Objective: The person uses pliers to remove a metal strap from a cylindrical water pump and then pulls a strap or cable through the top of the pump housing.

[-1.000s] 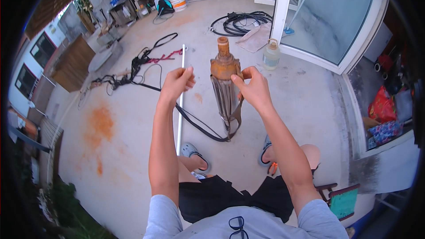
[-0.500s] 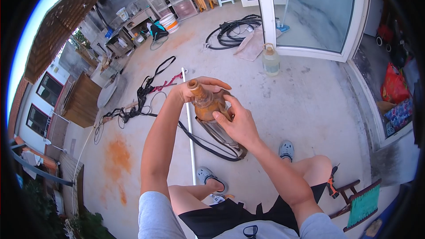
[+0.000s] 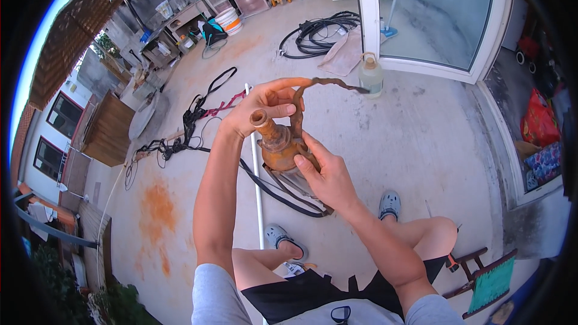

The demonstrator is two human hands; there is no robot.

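Note:
A rust-orange metal fitting with a round hollow neck tops a greyish body, which tapers down toward my knees. My right hand grips its side, thumb on the rusty surface. At the neck, my left hand is closed, with thumb and fingers pinching a brown, dirty strip. This strip rises from the fitting, and its loose end stretches out to the right. Alongside the body runs a black cable. What the fitting belongs to, I cannot tell.
A white pole lies on the concrete floor, near tangled black straps. Farther off are a coiled black hose, a clear jug and a glass door. A small folding stool stands at my right.
My left hand has moved up slightly, drawing the brown strip away from the fitting, so its loose end now sticks out. My right hand keeps its hold.

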